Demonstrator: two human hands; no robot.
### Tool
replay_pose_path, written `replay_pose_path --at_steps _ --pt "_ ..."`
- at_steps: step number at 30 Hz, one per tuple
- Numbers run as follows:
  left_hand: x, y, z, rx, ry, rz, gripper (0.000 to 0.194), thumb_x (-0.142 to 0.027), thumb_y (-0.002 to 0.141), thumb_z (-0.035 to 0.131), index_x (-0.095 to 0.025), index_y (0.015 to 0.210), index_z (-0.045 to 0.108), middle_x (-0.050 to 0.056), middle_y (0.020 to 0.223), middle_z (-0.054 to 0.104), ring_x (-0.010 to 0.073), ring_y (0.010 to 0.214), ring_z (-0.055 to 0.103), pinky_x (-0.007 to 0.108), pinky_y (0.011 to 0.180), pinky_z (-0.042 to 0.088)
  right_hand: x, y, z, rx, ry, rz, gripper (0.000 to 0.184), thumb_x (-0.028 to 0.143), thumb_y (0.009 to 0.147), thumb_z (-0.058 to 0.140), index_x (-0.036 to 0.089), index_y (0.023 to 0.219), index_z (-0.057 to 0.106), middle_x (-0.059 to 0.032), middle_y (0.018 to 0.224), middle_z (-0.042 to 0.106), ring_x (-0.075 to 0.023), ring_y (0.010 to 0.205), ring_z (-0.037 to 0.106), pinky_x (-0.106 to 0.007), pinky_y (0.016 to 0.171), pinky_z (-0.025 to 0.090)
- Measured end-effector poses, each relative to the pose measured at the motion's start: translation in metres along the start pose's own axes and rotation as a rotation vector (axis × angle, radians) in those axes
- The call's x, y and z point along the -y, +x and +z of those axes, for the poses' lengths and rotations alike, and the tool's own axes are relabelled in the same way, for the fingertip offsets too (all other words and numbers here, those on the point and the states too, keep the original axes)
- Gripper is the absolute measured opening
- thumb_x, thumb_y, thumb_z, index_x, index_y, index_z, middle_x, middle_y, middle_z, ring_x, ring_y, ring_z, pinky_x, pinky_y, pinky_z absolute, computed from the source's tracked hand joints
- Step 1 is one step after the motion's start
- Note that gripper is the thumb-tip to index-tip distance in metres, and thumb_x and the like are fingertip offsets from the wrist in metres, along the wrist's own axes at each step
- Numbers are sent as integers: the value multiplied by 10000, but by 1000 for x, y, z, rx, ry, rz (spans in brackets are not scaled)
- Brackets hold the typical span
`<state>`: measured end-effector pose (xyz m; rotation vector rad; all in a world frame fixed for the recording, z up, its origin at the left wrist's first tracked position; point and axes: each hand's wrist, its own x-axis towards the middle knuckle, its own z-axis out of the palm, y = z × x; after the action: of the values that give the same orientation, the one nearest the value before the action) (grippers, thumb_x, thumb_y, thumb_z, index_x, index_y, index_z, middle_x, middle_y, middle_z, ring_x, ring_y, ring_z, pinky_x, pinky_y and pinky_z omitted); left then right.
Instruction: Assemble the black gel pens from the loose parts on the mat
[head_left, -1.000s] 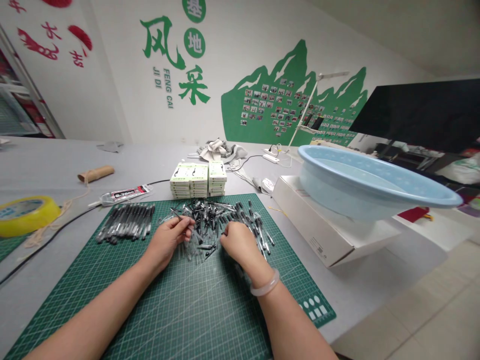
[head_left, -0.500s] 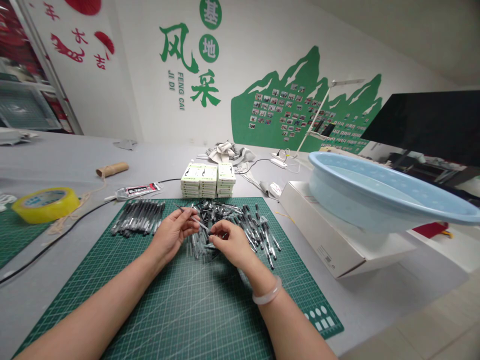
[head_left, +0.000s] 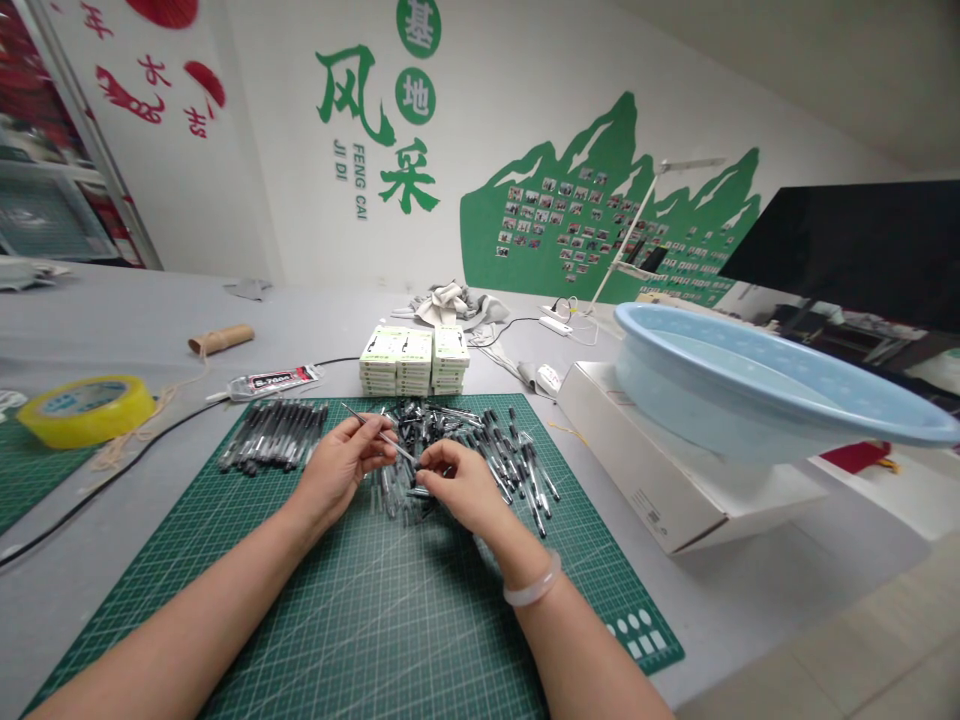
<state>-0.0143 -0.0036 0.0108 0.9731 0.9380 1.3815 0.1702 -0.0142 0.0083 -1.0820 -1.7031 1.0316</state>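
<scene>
Grey tabletop [head_left: 169, 315], white wall [head_left: 277, 210] behind w/ green mountain decal [head_left: 525, 265]; gridded green cutting mat [head_left: 360, 610] up front. In L hand [head_left: 341, 465]: thin rod [head_left: 400, 448], pen-like, slanted, narrow thumb-to-finger pinch. In R hand [head_left: 461, 485]: tight pinch at same rod's lower end, by a small dark bit (cap or tip, can't tell). Located mid-mat, just above loose pile [head_left: 510, 460] of black + clear pens/parts.

Risks (my guess): could drop rod w/ too light a pinch, then lose it among lookalikes. Could bend or snap it by levering w/ both hands. Could scatter neat pen row [head_left: 274, 435] L of hand via stray wrist. Could tip blue basin [head_left: 697, 400] w/ elbow bump, given rim overhanging white carton [head_left: 645, 470].

Materials: glossy clear plastic barrels, round, prob. prone to rolling; matte mat; smooth oval plastic basin; flat-sided cardboard, incl. stacked small boxes [head_left: 396, 358] at far mat edge.
</scene>
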Motion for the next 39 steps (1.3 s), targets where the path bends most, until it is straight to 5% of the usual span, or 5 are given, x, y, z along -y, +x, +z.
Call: replay_pose_path --at_steps 7,15,24,31,39 --pt "-2 -7 9 46 207 99 299 -457 744 676 -173 838 666 38 794 666 162 692 602 273 666 488 -1 0 5 0 26 25 69 197 708 642 170 771 635 23 691 622 -112 622 531 -229 594 411" --pt "-2 -13 19 211 385 136 332 -426 788 620 -203 1020 704 66 968 686 203 796 599 300 748 474 5 -1 5 -13 601 106 160 275 715 672 177 817 598 14 717 634 -128 684 602 -265 713 476" --pt "-2 9 -14 224 856 232 236 -447 710 648 -249 790 748 55 898 719 274 910 601 338 878 433 -2 9 -9 -238 876 128 179 265 701 670 172 829 588 4 665 605 -67 472 472 -171 409 288" --pt "3 22 -42 123 1071 343 181 -400 723 628 -275 775 748 39 878 727 252 838 627 281 760 442 -8 14 -26 -446 931 146 138 226 685 653 170 772 561 15 622 582 -64 462 457 -172 398 268" --pt "9 27 -58 76 1352 428 226 -368 808 527 -258 880 711 58 939 705 259 860 624 301 741 428 -15 16 -28 -493 930 181 159 235 667 648 164 754 534 19 603 574 -67 458 465 -172 408 268"
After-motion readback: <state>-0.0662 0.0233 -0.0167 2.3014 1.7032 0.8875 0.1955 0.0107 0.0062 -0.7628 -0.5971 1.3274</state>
